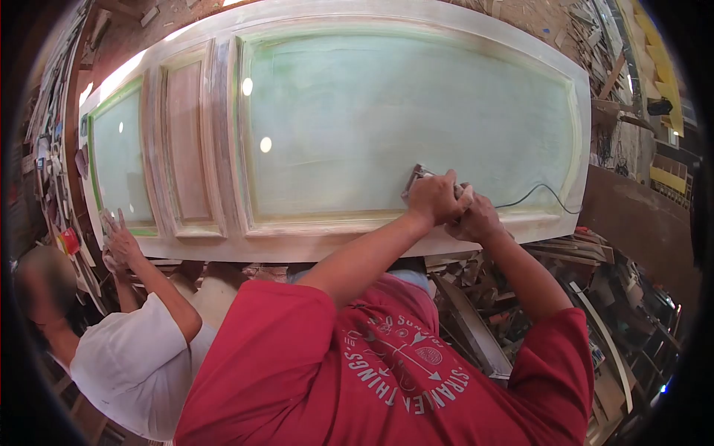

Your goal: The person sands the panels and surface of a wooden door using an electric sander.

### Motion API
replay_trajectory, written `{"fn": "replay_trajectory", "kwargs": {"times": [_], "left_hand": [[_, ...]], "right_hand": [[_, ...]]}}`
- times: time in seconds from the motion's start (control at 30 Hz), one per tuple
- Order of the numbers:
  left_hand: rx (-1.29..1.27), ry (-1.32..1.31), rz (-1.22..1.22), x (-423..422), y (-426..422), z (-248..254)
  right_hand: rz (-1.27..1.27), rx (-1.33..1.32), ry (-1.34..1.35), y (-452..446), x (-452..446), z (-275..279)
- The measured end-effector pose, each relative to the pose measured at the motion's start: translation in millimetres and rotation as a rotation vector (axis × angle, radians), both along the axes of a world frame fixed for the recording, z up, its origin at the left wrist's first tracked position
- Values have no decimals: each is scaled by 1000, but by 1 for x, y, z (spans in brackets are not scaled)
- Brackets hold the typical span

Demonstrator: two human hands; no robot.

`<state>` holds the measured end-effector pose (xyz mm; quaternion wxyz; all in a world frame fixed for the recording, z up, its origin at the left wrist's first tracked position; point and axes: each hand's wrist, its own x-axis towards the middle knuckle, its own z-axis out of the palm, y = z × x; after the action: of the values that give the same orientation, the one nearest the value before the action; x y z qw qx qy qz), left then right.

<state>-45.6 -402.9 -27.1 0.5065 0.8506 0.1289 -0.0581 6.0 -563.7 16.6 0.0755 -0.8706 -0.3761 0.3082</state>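
Observation:
A large panelled wooden door (327,244) lies flat in front of me, with pale blue-green glass-like surfaces in its frames. On the wide panel (416,97) rests a small corded power tool that looks like an electric sander (416,177). My left hand (437,199) is closed over its front part. Behind it, my right hand (476,217) grips the rear end, close against the left. Fingers cover most of the tool's body. A dark cord (537,195) trails from it across the door's right side.
A co-worker in a white shirt (141,364) stands at the left, hands (120,241) on the door's left end. Wood scraps and boards (476,327) lie below the door. More scraps (584,44) lie at the top right. A brown board (632,223) stands at the right.

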Motion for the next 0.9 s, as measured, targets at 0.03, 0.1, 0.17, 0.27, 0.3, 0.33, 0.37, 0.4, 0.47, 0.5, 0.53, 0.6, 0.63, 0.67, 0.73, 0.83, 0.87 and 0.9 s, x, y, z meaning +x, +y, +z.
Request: {"fn": "replay_trajectory", "kwargs": {"times": [0.03, 0.1, 0.17, 0.27, 0.3, 0.33, 0.37, 0.4, 0.47, 0.5, 0.53, 0.6, 0.63, 0.67, 0.73, 0.83, 0.87, 0.9], "left_hand": [[8, -5, 18, -7, 10, -1], [29, -12, 58, -26, 40, -5], [48, -5, 118, -46, 72, -7], [81, -23, 188, -77, 125, -8], [93, -35, 208, -87, 141, -8], [103, -44, 232, -97, 158, -9], [115, -53, 257, -108, 174, -9], [127, -61, 284, -117, 189, -9], [142, -36, 289, -136, 218, -11], [156, -19, 292, -146, 233, -11], [158, -26, 298, -156, 246, -11], [159, -43, 302, -171, 268, -10], [164, -37, 308, -178, 277, -9], [167, -31, 309, -185, 285, -8], [168, -60, 324, -196, 294, -13], [185, -49, 312, -203, 301, -10], [187, -46, 296, -201, 298, -10], [188, -44, 280, -197, 296, -10]], "right_hand": [[7, 14, 18, 11, -4, -1], [26, 48, 57, 42, -15, -5], [39, 102, 107, 74, -27, -14], [100, 202, 76, 120, -55, -43], [128, 239, 46, 137, -64, -50], [146, 246, 24, 157, -71, -45], [164, 254, 2, 176, -80, -39], [183, 263, -18, 194, -86, -34], [188, 267, 66, 228, -97, -29], [192, 275, 112, 244, -103, -29], [203, 295, 132, 256, -112, -34], [225, 294, 143, 280, -128, -42], [232, 290, 144, 291, -133, -41], [253, 293, 110, 298, -139, -38], [233, 387, 61, 305, -149, -38], [192, 451, 70, 312, -158, -45], [185, 449, 51, 309, -159, -47], [176, 446, 31, 307, -157, -44]]}}
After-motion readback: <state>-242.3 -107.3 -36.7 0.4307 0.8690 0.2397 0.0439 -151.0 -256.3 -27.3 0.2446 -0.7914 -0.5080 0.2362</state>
